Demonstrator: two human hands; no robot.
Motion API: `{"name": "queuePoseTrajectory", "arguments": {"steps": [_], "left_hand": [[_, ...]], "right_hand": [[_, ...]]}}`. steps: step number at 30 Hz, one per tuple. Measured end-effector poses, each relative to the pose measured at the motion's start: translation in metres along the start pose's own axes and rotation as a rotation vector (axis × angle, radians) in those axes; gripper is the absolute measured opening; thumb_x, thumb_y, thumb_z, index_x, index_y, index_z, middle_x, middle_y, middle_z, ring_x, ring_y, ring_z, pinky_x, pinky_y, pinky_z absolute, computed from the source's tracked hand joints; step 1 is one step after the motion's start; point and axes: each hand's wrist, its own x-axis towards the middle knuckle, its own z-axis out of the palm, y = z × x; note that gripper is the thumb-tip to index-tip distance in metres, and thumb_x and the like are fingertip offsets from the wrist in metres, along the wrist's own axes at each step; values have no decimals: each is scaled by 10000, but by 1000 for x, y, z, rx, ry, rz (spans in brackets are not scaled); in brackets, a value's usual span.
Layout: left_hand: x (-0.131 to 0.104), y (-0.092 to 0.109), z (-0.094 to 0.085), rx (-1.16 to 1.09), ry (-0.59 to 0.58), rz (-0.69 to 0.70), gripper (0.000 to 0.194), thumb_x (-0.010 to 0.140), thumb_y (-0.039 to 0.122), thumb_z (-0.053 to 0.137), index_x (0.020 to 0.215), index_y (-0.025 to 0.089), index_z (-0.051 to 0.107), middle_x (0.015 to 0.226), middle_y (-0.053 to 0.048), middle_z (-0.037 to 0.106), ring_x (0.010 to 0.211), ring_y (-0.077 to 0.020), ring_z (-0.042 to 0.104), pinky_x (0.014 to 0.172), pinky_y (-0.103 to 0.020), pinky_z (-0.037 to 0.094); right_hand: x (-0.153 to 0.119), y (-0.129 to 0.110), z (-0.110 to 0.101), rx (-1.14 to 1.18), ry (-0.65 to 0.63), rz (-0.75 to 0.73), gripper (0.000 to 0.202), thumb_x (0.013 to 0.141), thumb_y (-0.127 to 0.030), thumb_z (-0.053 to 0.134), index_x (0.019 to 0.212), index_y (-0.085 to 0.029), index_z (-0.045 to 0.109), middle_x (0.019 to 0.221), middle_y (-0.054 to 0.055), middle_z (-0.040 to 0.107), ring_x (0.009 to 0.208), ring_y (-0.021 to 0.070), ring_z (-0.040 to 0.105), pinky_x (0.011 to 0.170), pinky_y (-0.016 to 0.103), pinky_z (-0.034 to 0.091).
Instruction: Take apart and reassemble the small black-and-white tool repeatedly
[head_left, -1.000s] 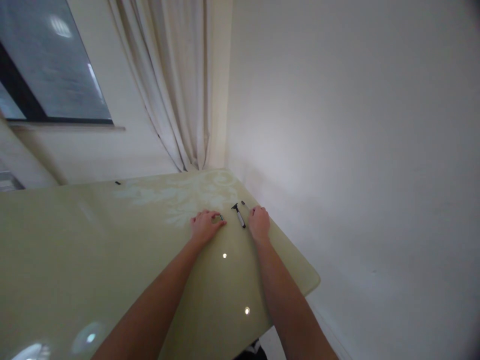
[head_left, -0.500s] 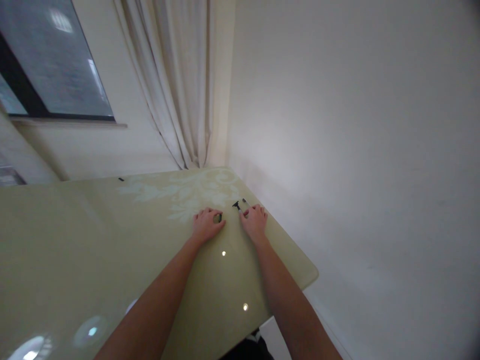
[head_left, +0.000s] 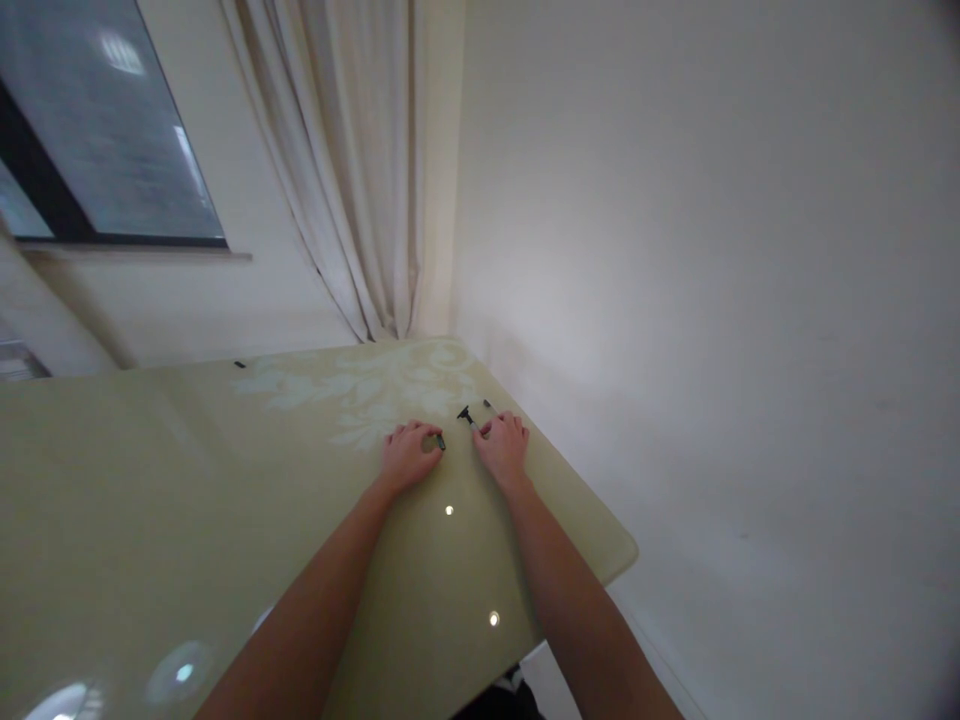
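Note:
My left hand (head_left: 410, 456) rests on the table (head_left: 187, 520), thumb and fingers pinched around a small black piece (head_left: 441, 441); its exact kind is too small to make out. Just to the right, my right hand (head_left: 504, 446) grips the light handle of a razor (head_left: 465, 414). The razor's black T-shaped head points away and to the left, apart from the black piece. Beyond my right fingers lies a thin stick with a dark tip (head_left: 487, 404), partly hidden by the hand.
A second small black piece (head_left: 240, 364) lies near the table's far edge on the left. A white wall (head_left: 712, 300) runs along the right side, and a curtain (head_left: 352, 170) hangs behind the far corner. Light reflections show on the glossy tabletop.
The black piece in my left hand has turned and shows more at the fingertips. The razor's head has shifted slightly left and nearer. The view has also moved a little.

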Motion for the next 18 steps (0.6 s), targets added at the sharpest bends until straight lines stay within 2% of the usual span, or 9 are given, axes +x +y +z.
{"name": "queuePoseTrajectory", "arguments": {"steps": [5, 9, 13, 18], "left_hand": [[0, 1, 0, -3, 11, -11, 441, 834, 356, 634, 1264, 273, 690, 1279, -82, 689, 1236, -307, 569, 1064, -452, 379], [0, 2, -1, -3, 11, -25, 420, 842, 391, 643, 1234, 251, 702, 1270, -99, 689, 1213, -306, 582, 1052, -439, 388], [1, 1, -2, 2, 9, -22, 374, 865, 392, 626, 1204, 269, 726, 1256, -96, 684, 1199, -295, 590, 1041, -433, 394], [0, -3, 0, 0, 14, -6, 381, 874, 470, 630, 1200, 303, 737, 1245, -87, 677, 1202, -303, 587, 1041, -450, 393]], "right_hand": [[1, -3, 2, 3, -15, 11, 231, 923, -376, 633, 857, -191, 756, 1107, 154, 663, 1127, 309, 543, 956, 418, 362], [0, -5, 2, 4, -31, 21, 249, 927, -398, 629, 861, -191, 752, 1121, 158, 663, 1135, 308, 542, 961, 414, 361], [0, -5, 3, 6, -23, 19, 259, 921, -401, 634, 839, -186, 751, 1115, 158, 667, 1133, 311, 543, 957, 413, 363], [-1, -6, 3, 11, -18, 22, 228, 915, -367, 635, 850, -181, 751, 1117, 163, 668, 1133, 318, 544, 957, 422, 358]]}}
